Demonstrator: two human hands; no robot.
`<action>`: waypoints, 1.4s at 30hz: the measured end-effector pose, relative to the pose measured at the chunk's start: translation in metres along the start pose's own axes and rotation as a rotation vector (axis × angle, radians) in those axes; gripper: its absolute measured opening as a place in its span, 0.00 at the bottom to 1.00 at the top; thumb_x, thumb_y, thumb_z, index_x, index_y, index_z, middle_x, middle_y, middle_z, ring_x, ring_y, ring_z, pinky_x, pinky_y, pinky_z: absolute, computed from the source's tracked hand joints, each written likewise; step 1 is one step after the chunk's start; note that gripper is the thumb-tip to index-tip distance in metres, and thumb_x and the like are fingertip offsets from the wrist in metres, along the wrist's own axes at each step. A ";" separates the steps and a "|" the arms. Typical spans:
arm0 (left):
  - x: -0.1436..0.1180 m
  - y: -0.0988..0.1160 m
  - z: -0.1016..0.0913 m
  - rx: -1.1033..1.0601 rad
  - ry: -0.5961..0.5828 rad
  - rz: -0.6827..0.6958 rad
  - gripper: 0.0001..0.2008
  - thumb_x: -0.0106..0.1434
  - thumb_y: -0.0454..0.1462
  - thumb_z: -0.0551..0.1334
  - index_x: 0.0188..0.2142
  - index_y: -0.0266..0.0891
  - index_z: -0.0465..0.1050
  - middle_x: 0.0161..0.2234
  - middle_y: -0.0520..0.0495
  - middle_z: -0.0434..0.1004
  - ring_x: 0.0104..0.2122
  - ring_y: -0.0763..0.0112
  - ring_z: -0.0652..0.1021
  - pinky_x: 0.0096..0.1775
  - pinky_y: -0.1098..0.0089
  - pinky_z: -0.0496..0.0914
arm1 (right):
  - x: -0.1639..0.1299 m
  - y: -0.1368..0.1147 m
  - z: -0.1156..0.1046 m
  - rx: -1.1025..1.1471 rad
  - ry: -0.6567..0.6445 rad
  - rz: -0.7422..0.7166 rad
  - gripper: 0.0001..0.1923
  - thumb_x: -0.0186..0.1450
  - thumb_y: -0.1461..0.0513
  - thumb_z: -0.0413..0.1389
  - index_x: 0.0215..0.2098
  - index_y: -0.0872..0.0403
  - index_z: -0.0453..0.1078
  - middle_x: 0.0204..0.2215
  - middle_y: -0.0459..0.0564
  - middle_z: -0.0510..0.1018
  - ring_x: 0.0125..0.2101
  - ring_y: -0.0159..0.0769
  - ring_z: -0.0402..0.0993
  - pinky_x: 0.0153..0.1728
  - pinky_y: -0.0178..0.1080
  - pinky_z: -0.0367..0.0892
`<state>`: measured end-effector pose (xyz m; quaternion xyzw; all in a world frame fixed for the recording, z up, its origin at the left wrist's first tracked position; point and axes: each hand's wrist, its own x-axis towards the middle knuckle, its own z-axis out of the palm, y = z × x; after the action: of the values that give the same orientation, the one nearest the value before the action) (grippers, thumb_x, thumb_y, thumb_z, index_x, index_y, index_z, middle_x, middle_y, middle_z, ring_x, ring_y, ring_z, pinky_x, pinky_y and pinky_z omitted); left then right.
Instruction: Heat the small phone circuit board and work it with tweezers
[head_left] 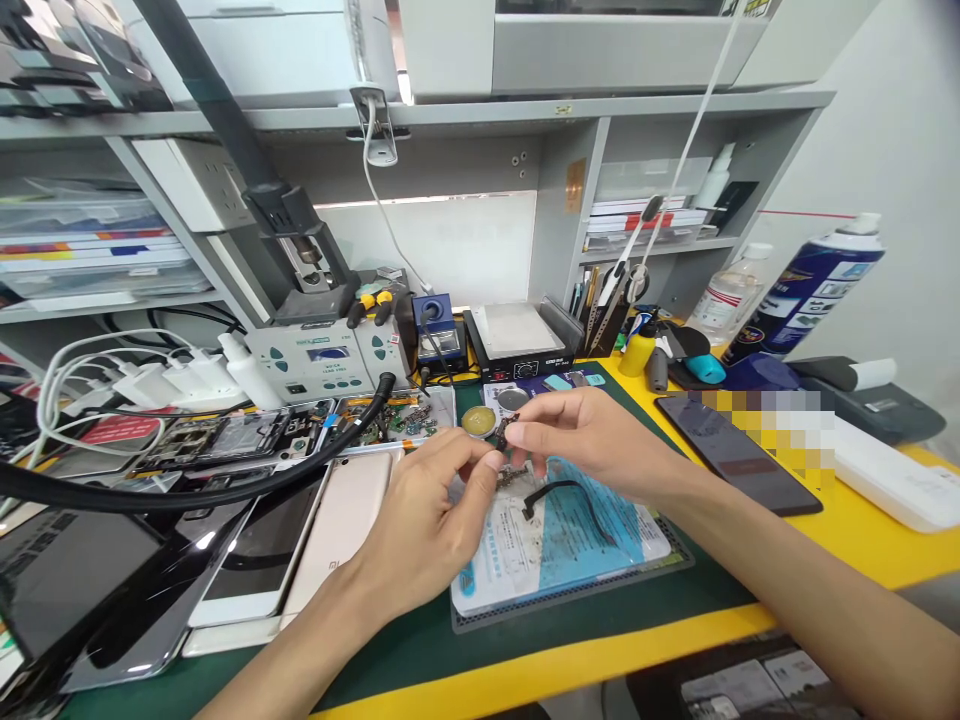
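Note:
My right hand (574, 438) is closed in a pinch on a small dark part (503, 432), too small to name. Just below and to the left of it, my left hand (442, 505) has its thumb and forefinger pressed together; what lies between those fingertips, if anything, is hidden. Both hands are above a blue-and-white booklet or pad (517, 545). On the pad lies a black cable with a small connector (574, 490), along with tiny bits near my fingers. A round tin of yellowish paste (478, 420) stands just beyond my left fingers.
Phones and a pale back cover (349, 525) lie at the left. Behind are a tray of small boards (442, 408), a rework station (322, 355) and a heating plate (517, 332). A black hose (225, 492) crosses the left side. A dark phone (739, 455) lies right.

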<state>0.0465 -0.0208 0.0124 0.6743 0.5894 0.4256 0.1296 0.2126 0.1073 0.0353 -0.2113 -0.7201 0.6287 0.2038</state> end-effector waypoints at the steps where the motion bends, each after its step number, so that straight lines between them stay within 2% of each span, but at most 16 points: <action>1: 0.000 0.000 0.000 0.000 -0.001 0.011 0.10 0.73 0.38 0.57 0.37 0.40 0.75 0.32 0.51 0.75 0.33 0.73 0.73 0.38 0.70 0.66 | 0.000 -0.001 0.001 -0.013 0.002 0.000 0.14 0.63 0.53 0.66 0.33 0.56 0.78 0.28 0.48 0.81 0.25 0.29 0.73 0.30 0.34 0.71; 4: 0.000 -0.001 -0.005 0.037 0.044 0.046 0.07 0.71 0.37 0.60 0.41 0.39 0.77 0.33 0.50 0.76 0.34 0.71 0.74 0.38 0.69 0.67 | -0.001 -0.004 -0.007 -0.030 0.051 0.001 0.14 0.60 0.54 0.68 0.32 0.56 0.74 0.27 0.49 0.81 0.25 0.31 0.73 0.29 0.35 0.71; 7: 0.001 -0.006 -0.013 0.086 0.136 0.025 0.07 0.70 0.38 0.61 0.42 0.40 0.78 0.34 0.50 0.76 0.33 0.72 0.73 0.36 0.69 0.66 | -0.001 -0.004 -0.024 -0.253 0.092 0.038 0.12 0.62 0.55 0.65 0.34 0.54 0.71 0.25 0.46 0.79 0.25 0.31 0.72 0.27 0.34 0.68; 8: 0.001 -0.008 -0.016 0.096 0.159 0.007 0.07 0.70 0.38 0.61 0.41 0.41 0.78 0.33 0.51 0.77 0.32 0.72 0.73 0.35 0.69 0.66 | -0.001 -0.003 -0.030 -0.376 0.052 0.069 0.10 0.64 0.55 0.62 0.36 0.54 0.72 0.26 0.45 0.77 0.25 0.31 0.71 0.26 0.34 0.67; 10: 0.001 -0.011 -0.020 0.107 0.170 -0.032 0.07 0.70 0.39 0.61 0.41 0.42 0.78 0.34 0.51 0.77 0.31 0.72 0.72 0.34 0.69 0.66 | -0.002 -0.002 -0.039 -0.472 -0.032 0.111 0.10 0.65 0.55 0.60 0.38 0.54 0.76 0.24 0.44 0.73 0.23 0.31 0.67 0.24 0.35 0.64; 14: 0.000 -0.015 -0.020 0.132 0.049 -0.052 0.09 0.69 0.40 0.61 0.43 0.41 0.78 0.38 0.48 0.77 0.37 0.68 0.75 0.40 0.66 0.69 | -0.003 -0.001 -0.045 -0.584 -0.129 0.143 0.12 0.65 0.58 0.58 0.41 0.53 0.82 0.27 0.46 0.76 0.24 0.32 0.66 0.25 0.36 0.60; 19: -0.002 -0.013 -0.011 0.249 -0.119 0.007 0.13 0.69 0.41 0.59 0.49 0.38 0.76 0.45 0.43 0.76 0.48 0.58 0.73 0.51 0.55 0.68 | -0.006 -0.004 -0.045 -0.653 -0.208 0.151 0.17 0.67 0.56 0.59 0.50 0.56 0.77 0.37 0.52 0.82 0.36 0.39 0.75 0.34 0.38 0.67; 23: 0.000 -0.011 -0.005 0.305 -0.181 0.006 0.15 0.69 0.42 0.60 0.52 0.38 0.75 0.46 0.43 0.75 0.49 0.56 0.70 0.52 0.52 0.66 | -0.007 -0.003 -0.048 -0.678 -0.213 0.147 0.15 0.68 0.54 0.58 0.45 0.55 0.78 0.34 0.50 0.81 0.33 0.36 0.74 0.32 0.36 0.65; 28: 0.003 -0.011 -0.002 0.322 -0.242 -0.038 0.15 0.70 0.42 0.58 0.50 0.40 0.76 0.45 0.44 0.75 0.48 0.56 0.70 0.50 0.51 0.66 | -0.007 -0.003 -0.048 -0.717 -0.205 0.149 0.14 0.68 0.55 0.58 0.43 0.54 0.80 0.32 0.48 0.80 0.30 0.34 0.71 0.29 0.36 0.63; 33: 0.002 -0.014 -0.002 0.303 -0.244 -0.038 0.12 0.72 0.41 0.57 0.47 0.41 0.78 0.43 0.46 0.75 0.47 0.58 0.70 0.50 0.54 0.66 | -0.007 -0.002 -0.049 -0.673 -0.225 0.161 0.16 0.67 0.55 0.59 0.48 0.56 0.77 0.35 0.50 0.82 0.34 0.37 0.76 0.33 0.36 0.68; 42: 0.001 -0.018 -0.002 0.282 -0.156 0.047 0.12 0.72 0.40 0.57 0.48 0.40 0.77 0.45 0.45 0.76 0.47 0.60 0.71 0.50 0.55 0.66 | -0.007 -0.004 -0.045 -0.668 -0.197 0.181 0.14 0.65 0.56 0.62 0.44 0.57 0.79 0.32 0.49 0.81 0.32 0.36 0.76 0.31 0.35 0.67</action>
<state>0.0328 -0.0153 0.0021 0.7305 0.6154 0.2879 0.0694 0.2434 0.1398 0.0449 -0.2674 -0.8805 0.3915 -0.0036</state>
